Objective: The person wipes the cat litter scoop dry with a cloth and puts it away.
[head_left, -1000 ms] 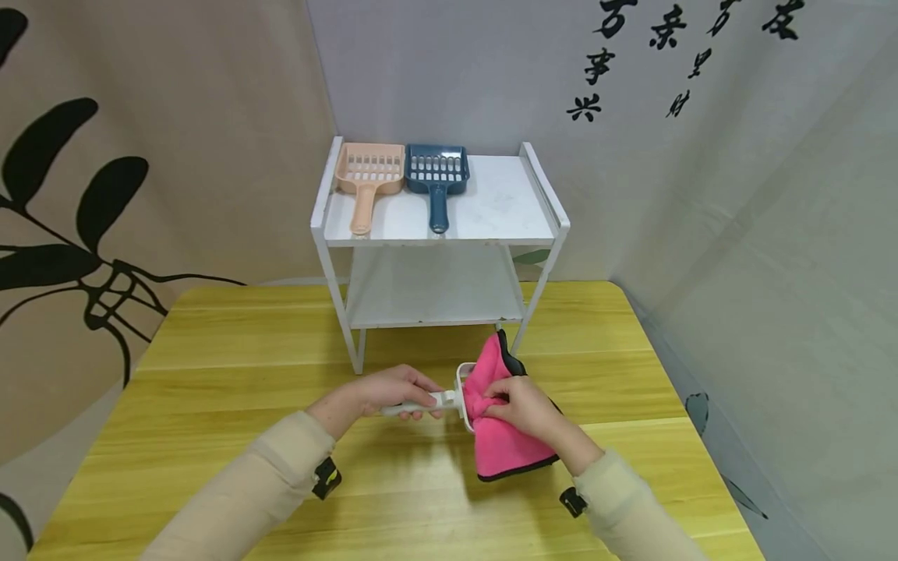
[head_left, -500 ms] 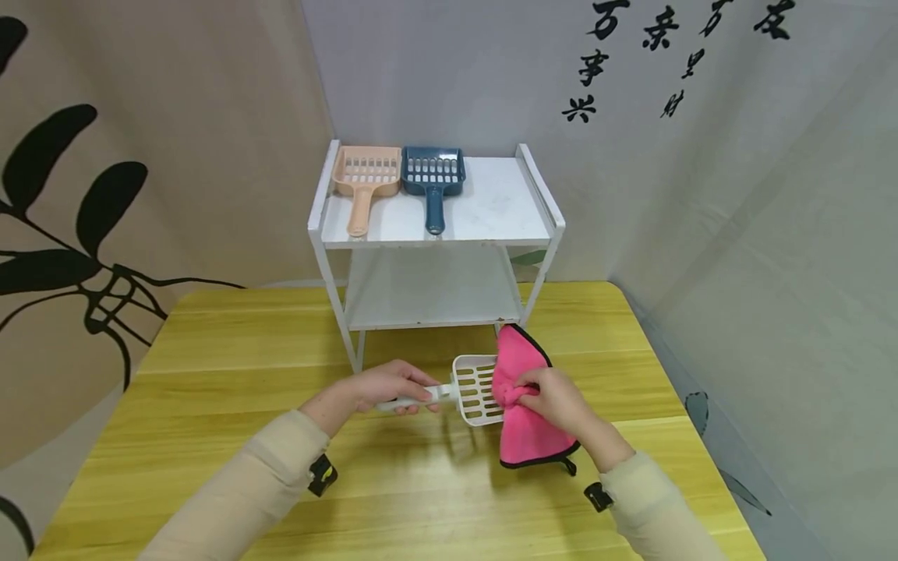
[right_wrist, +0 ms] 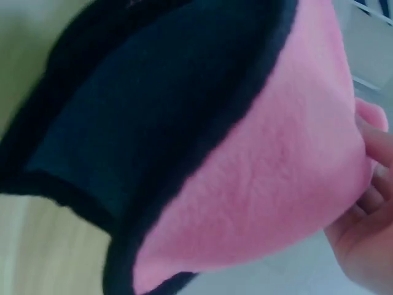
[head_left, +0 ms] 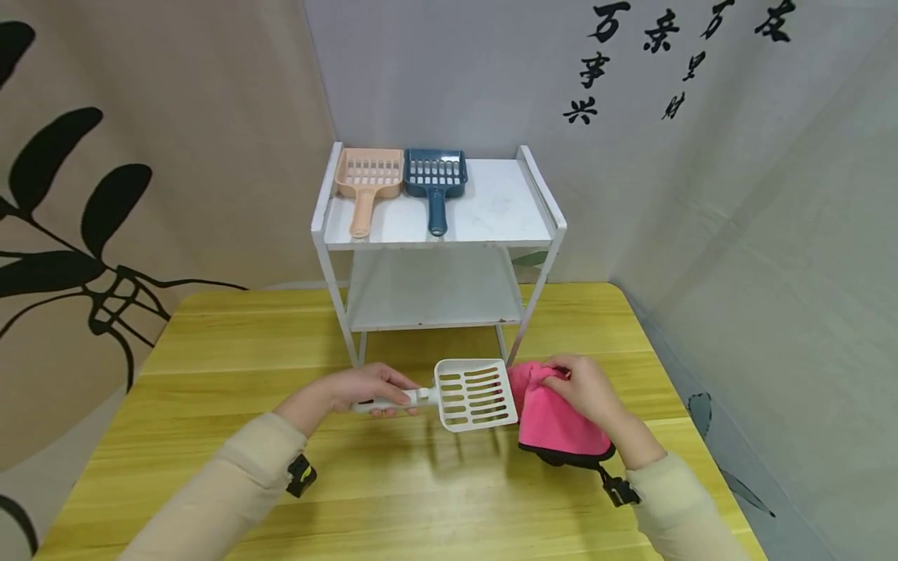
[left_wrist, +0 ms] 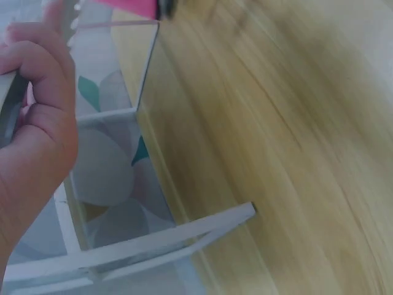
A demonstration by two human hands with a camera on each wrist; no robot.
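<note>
My left hand (head_left: 368, 388) grips the handle of a white litter scoop (head_left: 477, 395), whose slotted head points right above the table. A pink cloth (head_left: 561, 421) with black edging hangs from my right hand (head_left: 582, 389), pinched at a bunched part between thumb and fingers. The cloth's left side is right at the scoop's far edge. In the right wrist view the cloth (right_wrist: 276, 172) fills much of the picture and shows a dark underside. The left wrist view shows my fingers (left_wrist: 49, 86) curled round the handle, with most of the scoop out of frame.
A white two-tier shelf (head_left: 505, 195) stands at the back of the yellow wooden table (head_left: 231, 374). On its top lie a peach litter scoop (head_left: 369, 175) and a dark blue litter scoop (head_left: 436, 183), side by side. Patterned fabric (head_left: 701, 195) hangs behind.
The cloth has moved right, off the scoop's head, so the slots now show. My right hand has drawn away to the right with it; my left hand has shifted slightly left with the scoop.
</note>
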